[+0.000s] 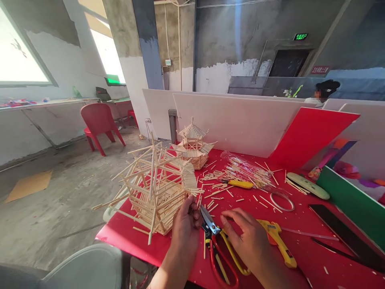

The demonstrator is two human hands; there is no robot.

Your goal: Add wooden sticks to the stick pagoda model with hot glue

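A half-built pavilion model of thin wooden sticks stands at the table's left, slatted on one side of its roof. My left hand is at its right edge, fingers curled, with a short wooden stick seeming to show at the fingertips. My right hand is over the table to the right, thumb and forefinger stretched out and apart, holding nothing visible. Between my hands lie scissors with red and yellow handles, over a dark-handled tool partly hidden. A yellow glue gun lies beside my right hand.
Behind stands a finished-looking stick pavilion. Loose sticks in a plastic bag, a yellow utility knife, a tape roll and stick scraps cover the red table. White boards border the back; a person's head shows beyond.
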